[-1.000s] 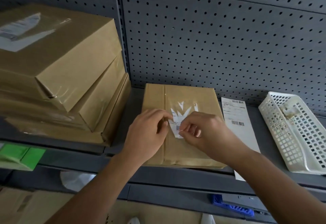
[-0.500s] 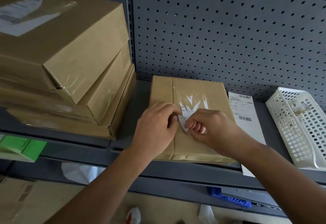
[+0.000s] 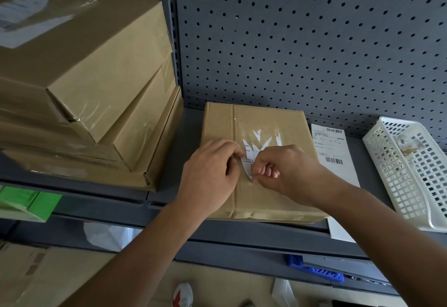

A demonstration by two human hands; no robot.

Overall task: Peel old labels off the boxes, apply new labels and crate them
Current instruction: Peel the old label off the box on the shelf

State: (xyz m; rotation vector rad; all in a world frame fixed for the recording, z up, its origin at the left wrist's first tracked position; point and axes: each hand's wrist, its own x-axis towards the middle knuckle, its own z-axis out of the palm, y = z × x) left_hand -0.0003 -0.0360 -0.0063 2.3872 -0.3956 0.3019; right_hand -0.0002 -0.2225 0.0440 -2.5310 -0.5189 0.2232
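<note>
Stacked boxes (image 3: 79, 84), left: cut off by frame edge, top label blurred. Flat box (image 3: 256, 200), shelf (image 3: 188, 135) centre: torn white old label (image 3: 249, 161), print illegible, partly hidden. Left hand (image 3: 208, 178) curled against label; right hand (image 3: 285, 173) pinching its lifted edge. New label sheet (image 3: 336, 151), basket (image 3: 411, 171) right.

two bare forearms reach up from the bottom of the frame and meet at its centre. the left hand (image 3: 209, 173) lies palm down, fingers curled, thumb and forefinger pinched at the tips. the right hand (image 3: 281, 170) is curled into a loose fist (fingernails turned toward the camera), its thumb and forefinger pinched together.
</note>
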